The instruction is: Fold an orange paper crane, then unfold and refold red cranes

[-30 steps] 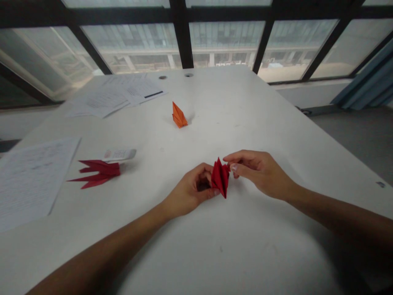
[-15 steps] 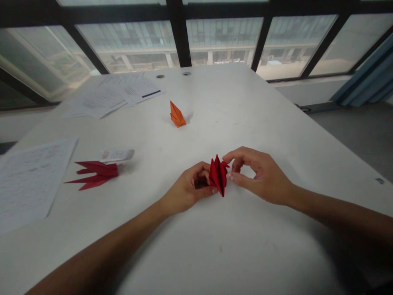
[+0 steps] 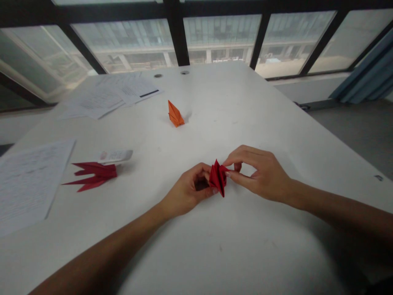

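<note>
A red folded-paper origami piece (image 3: 218,178) with pointed, layered flaps is held just above the white table (image 3: 233,250). My left hand (image 3: 194,187) grips its left side between thumb and fingers; some of those fingertips are hidden behind the paper. On the right side, my right hand (image 3: 260,172) pinches a small pointed tip of the same piece between thumb and index finger. Farther off stands an orange origami piece (image 3: 175,114). At the left lies another red origami piece (image 3: 96,175) with several long points spread leftward.
Beside the left red piece is a small white packet (image 3: 115,155) with print on it. Printed sheets (image 3: 33,180) lie at the left edge, and more papers (image 3: 107,94) at the far left. Windows (image 3: 221,37) line the table's far side, with a blue curtain (image 3: 365,73) at right.
My right thumb and index finger have closed onto the small tip of the red origami piece. Its flaps have turned slightly. My left hand keeps its grip, and the view has shifted a little.
</note>
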Demonstrator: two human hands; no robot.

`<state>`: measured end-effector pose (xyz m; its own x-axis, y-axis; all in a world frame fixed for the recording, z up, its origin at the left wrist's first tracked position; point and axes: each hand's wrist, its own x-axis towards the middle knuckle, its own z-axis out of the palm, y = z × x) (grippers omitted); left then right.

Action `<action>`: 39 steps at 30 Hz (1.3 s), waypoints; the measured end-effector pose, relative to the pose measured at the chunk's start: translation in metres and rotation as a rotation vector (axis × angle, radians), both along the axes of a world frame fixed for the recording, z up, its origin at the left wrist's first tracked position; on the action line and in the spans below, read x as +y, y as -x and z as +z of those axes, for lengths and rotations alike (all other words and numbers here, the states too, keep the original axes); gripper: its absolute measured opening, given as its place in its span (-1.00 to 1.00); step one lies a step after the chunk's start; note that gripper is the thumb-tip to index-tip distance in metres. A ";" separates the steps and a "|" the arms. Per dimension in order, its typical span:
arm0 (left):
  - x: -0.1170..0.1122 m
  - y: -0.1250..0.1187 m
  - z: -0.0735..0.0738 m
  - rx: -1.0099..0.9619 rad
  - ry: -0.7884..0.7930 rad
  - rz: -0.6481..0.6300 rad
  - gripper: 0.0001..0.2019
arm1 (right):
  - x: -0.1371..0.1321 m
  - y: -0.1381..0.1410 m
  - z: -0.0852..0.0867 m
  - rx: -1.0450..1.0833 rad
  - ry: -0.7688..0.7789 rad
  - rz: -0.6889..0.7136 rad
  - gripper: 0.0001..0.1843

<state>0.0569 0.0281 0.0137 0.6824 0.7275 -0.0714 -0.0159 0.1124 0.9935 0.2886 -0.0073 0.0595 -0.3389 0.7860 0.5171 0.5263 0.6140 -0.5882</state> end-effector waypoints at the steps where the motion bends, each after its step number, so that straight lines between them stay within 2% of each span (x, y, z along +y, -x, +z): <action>1: 0.000 0.000 0.000 -0.007 0.004 -0.003 -0.65 | 0.000 -0.001 0.000 -0.014 -0.034 0.017 -0.82; 6: 0.000 0.001 -0.001 -0.012 -0.002 -0.008 -0.66 | 0.001 -0.004 -0.001 -0.042 -0.135 0.115 -0.78; 13: 0.000 0.001 -0.003 -0.008 -0.050 0.020 -0.68 | 0.002 -0.003 0.003 -0.068 -0.202 0.101 -0.79; 21: -0.002 0.002 -0.009 0.072 -0.159 0.068 -0.71 | -0.001 -0.002 0.000 -0.050 -0.130 0.062 -0.81; 25: -0.004 0.002 -0.008 0.117 -0.208 0.066 -0.75 | -0.002 -0.001 -0.003 -0.049 -0.117 0.088 -0.81; 30: -0.006 0.001 -0.006 0.178 -0.284 0.082 -0.77 | -0.002 0.000 -0.004 -0.076 -0.095 0.031 -0.87; 34: -0.008 0.001 -0.004 0.265 -0.395 0.224 -0.82 | -0.004 0.002 -0.001 -0.054 0.025 -0.059 -0.92; 37: -0.010 0.000 -0.003 0.333 -0.518 0.367 -0.85 | -0.006 0.004 0.003 0.008 0.235 -0.119 -0.93; 39: -0.012 0.000 -0.004 0.359 -0.590 0.411 -0.86 | -0.006 0.004 0.005 0.103 0.380 -0.108 -0.95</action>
<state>0.0568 0.0164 0.0101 0.3600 0.9018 0.2389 0.3898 -0.3781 0.8397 0.2842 -0.0136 0.0645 -0.2061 0.9558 0.2095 0.5023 0.2871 -0.8156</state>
